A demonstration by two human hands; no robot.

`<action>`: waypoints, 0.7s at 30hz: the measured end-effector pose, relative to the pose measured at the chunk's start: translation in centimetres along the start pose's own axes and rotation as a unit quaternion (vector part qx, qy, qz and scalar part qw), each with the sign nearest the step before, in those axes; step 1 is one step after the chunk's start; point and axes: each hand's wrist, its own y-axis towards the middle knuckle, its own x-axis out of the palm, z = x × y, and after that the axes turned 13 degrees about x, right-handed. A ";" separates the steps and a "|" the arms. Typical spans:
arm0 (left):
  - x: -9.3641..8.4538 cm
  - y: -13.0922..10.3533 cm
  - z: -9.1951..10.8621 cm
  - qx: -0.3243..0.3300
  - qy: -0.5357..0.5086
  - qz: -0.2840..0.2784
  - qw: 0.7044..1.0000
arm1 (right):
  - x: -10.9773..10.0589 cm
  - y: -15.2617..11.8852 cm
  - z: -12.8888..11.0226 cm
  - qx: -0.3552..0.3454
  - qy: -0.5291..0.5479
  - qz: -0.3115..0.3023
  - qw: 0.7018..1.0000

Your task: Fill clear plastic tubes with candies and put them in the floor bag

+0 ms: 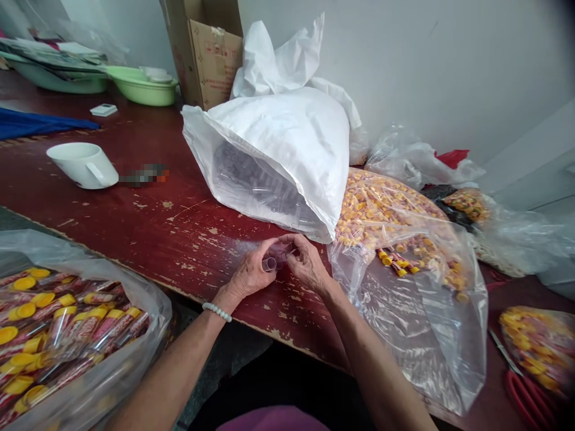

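Over the table's front edge, my left hand (pixel 254 269) is closed round a clear plastic tube (pixel 269 264), whose round open end faces me. My right hand (pixel 306 260) meets it from the other side, its thumb and fingers pinched on clear plastic between the hands, which looks like another tube. Fingers partly hide these pieces, so how many there are is unclear. Just behind the hands, a white woven sack (pixel 305 131) lies on its side with its mouth towards me, full of clear tubes (pixel 260 185).
To the right spreads a clear bag (pixel 417 323) with yellow-capped small pieces (pixel 390 209). Red-handled scissors (pixel 525 389) lie at the right edge. At lower left, another bag (pixel 153 305) holds yellow-capped filled tubes (pixel 85 326). A white mug (pixel 81 164), green basin (pixel 139 90) and cardboard box (pixel 215 66) stand behind.
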 end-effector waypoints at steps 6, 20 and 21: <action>0.3 0.0 -0.4 -0.012 0.050 0.030 0.998 | 2.9 -0.4 0.3 0.025 0.084 0.050 0.995; 0.3 -0.1 0.1 -0.029 0.097 0.112 0.989 | 4.0 -0.9 -0.5 0.040 0.005 0.050 0.998; 0.2 -0.1 0.2 -0.034 0.094 0.113 0.988 | 3.9 -0.9 -0.4 0.040 0.006 0.043 0.998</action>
